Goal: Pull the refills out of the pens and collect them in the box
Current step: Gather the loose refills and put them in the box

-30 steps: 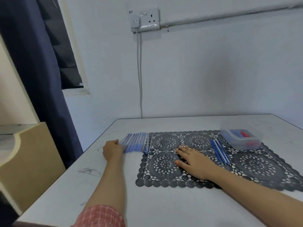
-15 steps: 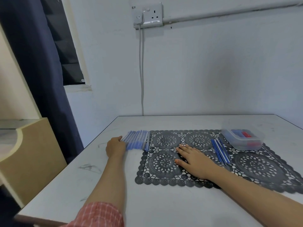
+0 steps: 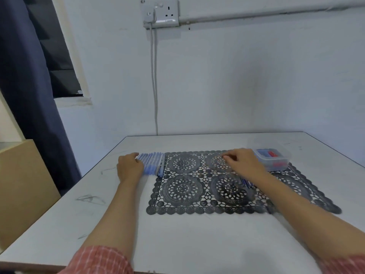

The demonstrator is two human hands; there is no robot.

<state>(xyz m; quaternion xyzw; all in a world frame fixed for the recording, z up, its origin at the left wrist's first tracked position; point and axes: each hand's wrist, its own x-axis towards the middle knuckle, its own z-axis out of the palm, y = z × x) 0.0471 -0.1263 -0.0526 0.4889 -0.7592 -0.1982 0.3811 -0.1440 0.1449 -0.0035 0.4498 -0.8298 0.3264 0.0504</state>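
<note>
Free table [image 3: 197, 142] behind pens [image 3: 153, 163] and box [image 3: 272, 159]

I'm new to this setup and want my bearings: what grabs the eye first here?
A black lace mat covers the middle of the table. A row of blue pens lies at its left edge, the left hand touching it; the right hand is beside a clear box at the far right.

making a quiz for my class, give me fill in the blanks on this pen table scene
The left hand touches the pens, which lie by the mat's ___ edge.
The loose refills on the mat are ___ in colour.
The clear box stands at the mat's far ___ corner.
Missing words: left; blue; right.
</note>
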